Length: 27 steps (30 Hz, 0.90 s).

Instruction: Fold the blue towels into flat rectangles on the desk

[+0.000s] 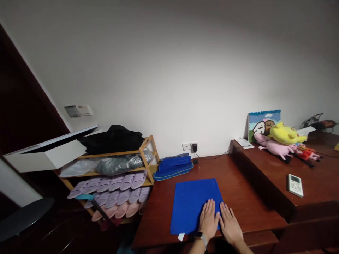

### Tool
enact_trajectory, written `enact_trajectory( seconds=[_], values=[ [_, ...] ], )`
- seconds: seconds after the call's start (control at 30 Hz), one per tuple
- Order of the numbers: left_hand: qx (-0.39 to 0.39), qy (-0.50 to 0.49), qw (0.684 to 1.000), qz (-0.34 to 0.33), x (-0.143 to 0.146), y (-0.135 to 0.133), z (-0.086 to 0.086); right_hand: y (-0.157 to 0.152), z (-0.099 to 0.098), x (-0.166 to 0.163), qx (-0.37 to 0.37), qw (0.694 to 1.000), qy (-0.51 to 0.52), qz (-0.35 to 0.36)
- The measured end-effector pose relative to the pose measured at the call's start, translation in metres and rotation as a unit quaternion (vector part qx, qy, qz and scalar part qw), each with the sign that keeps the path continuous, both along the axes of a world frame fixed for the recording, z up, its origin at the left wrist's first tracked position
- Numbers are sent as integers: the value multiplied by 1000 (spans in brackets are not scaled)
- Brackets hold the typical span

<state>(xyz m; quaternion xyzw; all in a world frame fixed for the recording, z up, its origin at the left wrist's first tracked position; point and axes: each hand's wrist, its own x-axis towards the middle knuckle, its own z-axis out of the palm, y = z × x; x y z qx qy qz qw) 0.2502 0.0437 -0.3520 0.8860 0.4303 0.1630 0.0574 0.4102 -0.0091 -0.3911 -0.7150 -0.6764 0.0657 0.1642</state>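
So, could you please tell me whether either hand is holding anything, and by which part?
Nothing is held: the left hand lies flat on the cloth, the right hand at its right edge.

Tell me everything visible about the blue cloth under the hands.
The blue cloth is plain, fabric-looking and roughly rectangular, with a small white tag at its near edge, toward the left. It lies flat and mostly smooth on the reddish-brown desk; whether it is folded is unclear. The left hand rests palm-down on it, and the right hand lies at its right edge.
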Motion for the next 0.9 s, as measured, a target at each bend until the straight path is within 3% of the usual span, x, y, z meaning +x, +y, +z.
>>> enact_trajectory(
  seconds=[0.07,0.17,0.3,0.5,0.6,0.9],
  values=[
    [-32,11,999,-1,21,-8,-9,2,-8,2,13,1000,-11,1],
    [-34,15,999,5,12,-12,-16,5,-16,3,32,999,-23,1],
    [-8,36,999,35,-42,-12,-15,5,-10,0,44,999,-14,-7],
    [9,68,988,136,-139,-21,-16,-1,5,-1,4,1000,-4,-13],
    [16,69,982,175,-169,-28,-20,-7,3,0,-4,1000,-2,-8],
    [28,50,980,191,-182,-31,-29,-20,-11,-2,27,999,0,-17]
  ],
)
